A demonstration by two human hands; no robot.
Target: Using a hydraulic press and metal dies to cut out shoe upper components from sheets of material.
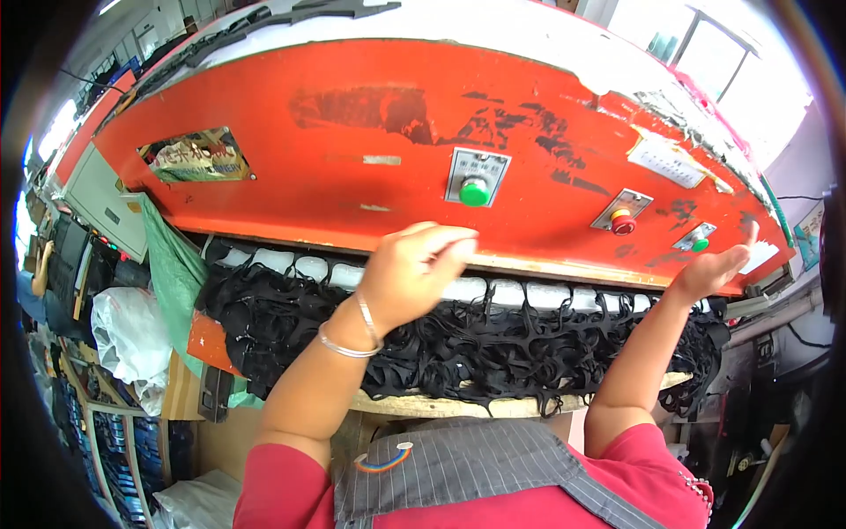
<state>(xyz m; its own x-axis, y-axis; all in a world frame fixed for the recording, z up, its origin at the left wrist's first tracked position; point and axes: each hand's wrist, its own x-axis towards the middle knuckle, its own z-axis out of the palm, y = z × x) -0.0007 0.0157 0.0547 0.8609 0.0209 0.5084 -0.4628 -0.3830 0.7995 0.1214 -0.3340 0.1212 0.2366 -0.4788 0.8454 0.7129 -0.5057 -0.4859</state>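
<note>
My left hand point(410, 275), with a bangle at the wrist, is raised before the red machine panel point(326, 176). Its fingers are bent toward the thumb, and nothing shows in them. Just above and right of it is a large green push button point(474, 192). My right hand point(716, 270) is open, fingers stretched out and thumb up, close below a smaller green button point(701, 244). To that hand's left is a red push button point(623, 222). Tangled black strips point(458, 344) lie under both hands, along a row of white blocks point(507, 293).
A pale wooden board edge point(441, 406) runs below the strips, near my apron. Left stand a green cloth point(167, 264), a white plastic bag point(132, 331) and a metal rack point(132, 450). A pipe point(784, 309) runs at the right. Another person's arm point(42, 269) shows far left.
</note>
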